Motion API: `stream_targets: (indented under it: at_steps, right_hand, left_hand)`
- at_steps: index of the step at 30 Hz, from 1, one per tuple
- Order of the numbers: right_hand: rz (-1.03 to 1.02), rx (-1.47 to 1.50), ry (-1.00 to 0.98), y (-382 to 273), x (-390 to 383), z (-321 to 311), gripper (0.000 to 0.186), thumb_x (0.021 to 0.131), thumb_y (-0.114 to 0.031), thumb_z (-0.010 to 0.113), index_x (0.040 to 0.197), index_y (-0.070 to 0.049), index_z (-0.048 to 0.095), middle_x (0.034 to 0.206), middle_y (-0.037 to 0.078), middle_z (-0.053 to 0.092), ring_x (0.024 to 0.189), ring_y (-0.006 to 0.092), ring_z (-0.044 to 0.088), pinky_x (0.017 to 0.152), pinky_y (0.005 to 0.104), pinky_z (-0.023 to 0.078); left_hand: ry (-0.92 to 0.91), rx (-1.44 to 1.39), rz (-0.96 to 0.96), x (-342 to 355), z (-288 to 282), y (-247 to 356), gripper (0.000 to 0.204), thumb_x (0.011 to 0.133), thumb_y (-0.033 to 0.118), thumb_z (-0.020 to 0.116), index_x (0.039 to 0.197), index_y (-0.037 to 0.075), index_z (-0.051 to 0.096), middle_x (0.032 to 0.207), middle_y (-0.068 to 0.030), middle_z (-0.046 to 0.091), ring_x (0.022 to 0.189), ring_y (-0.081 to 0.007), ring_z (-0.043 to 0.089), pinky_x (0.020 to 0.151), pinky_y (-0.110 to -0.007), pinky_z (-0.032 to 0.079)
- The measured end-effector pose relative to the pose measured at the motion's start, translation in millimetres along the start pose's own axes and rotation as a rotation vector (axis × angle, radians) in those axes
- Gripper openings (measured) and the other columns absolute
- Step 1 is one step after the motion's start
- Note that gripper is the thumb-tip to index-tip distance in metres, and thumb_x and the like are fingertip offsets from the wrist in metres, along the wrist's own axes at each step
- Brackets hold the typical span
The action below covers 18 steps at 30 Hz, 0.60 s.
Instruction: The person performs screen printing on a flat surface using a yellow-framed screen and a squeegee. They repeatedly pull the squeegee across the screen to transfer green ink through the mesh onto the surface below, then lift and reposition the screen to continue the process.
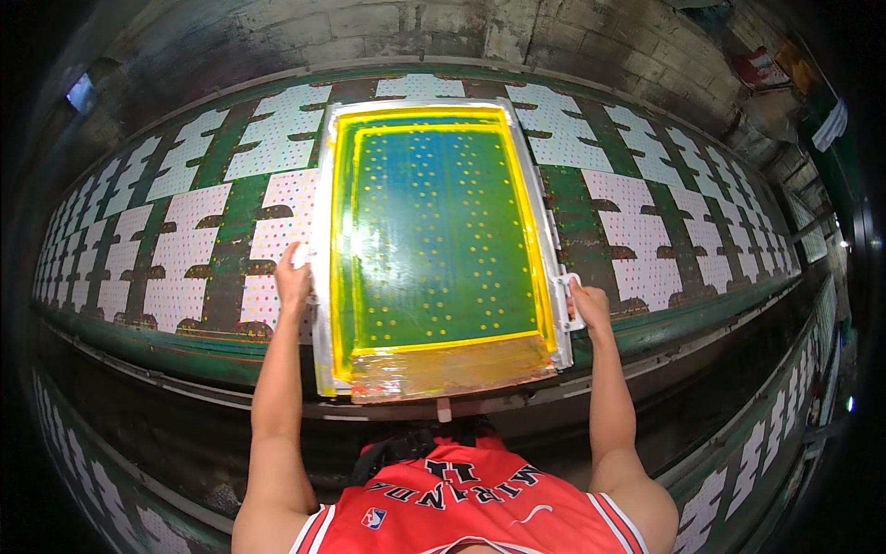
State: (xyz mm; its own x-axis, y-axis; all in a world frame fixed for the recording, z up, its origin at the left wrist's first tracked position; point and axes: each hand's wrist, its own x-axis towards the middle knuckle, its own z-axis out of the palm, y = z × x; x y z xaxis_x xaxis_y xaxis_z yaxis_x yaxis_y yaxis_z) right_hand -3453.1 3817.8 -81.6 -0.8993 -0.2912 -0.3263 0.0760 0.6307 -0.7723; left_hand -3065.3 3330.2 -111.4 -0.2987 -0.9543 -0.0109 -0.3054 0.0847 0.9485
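Observation:
A large screen printing frame (434, 231) is held out over the long table in front of me. Its mesh is green and blue with rows of small yellow dots, bordered by yellow ink and pale metal edges. Brown tape (452, 369) covers its near end. My left hand (293, 279) is closed at the frame's left side, round a white handle partly hidden by the fingers. On the right side, my right hand (588, 305) grips a white handle (568, 291). Polka-dotted white cut pieces (637, 245) lie on the table around the frame, which hides some of them.
The long green table (226, 346) runs left to right, with dotted pieces in two rows. A grey block wall (591, 46) stands behind it. Similar tables with pieces (752, 452) show at the lower right and lower left (101, 480). A rail follows the table's near edge.

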Motion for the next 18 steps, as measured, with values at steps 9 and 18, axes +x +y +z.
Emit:
stream_targets:
  at_steps: [9,18]
  right_hand:
    - [0.057,-0.061,-0.043,65,43,-70,0.066,0.096,-0.058,0.063,0.087,0.007,0.073,0.080,0.013,0.073,0.066,0.0200,0.072,0.065,0.0349,0.055]
    - [0.074,-0.064,-0.073,76,50,-101,0.065,0.100,-0.055,0.059,0.085,0.007,0.073,0.074,0.012,0.072,0.063,0.0190,0.071,0.063,0.0344,0.054]
  left_hand:
    - [0.017,-0.002,0.016,-61,89,17,0.057,0.084,-0.007,0.061,0.139,0.007,0.061,0.083,-0.0118,0.071,0.050,-0.0155,0.059,0.044,-0.034,0.046]
    - [0.036,0.058,0.074,-72,120,17,0.056,0.083,-0.006,0.061,0.138,0.007,0.063,0.088,-0.0134,0.074,0.055,-0.0165,0.062,0.050,-0.034,0.049]
